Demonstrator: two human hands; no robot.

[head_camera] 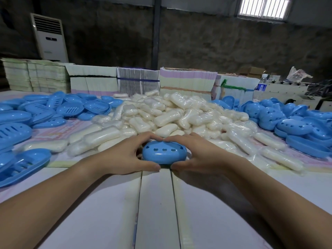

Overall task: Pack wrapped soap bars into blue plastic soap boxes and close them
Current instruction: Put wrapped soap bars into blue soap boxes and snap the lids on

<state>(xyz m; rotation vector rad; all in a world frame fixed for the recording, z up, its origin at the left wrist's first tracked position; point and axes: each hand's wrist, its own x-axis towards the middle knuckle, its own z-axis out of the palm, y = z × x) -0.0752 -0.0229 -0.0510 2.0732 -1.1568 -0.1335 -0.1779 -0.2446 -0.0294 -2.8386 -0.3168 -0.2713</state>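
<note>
Rough dark walls are enclosing the room, with a white air conditioner [49, 35] standing at the back and paper stacks [138, 81] lining the pale desk [107, 203]. Glossy wrapped soap bars [172, 112] are heaping up mid-desk, with smooth blue trays [23, 114] lying left and lids [294, 121] right. I am holding an oval blue soap box [163, 153], its lid pierced with little holes, my left hand [124, 155] and right hand [201, 155] curling fingers around it just before the heap.
</note>
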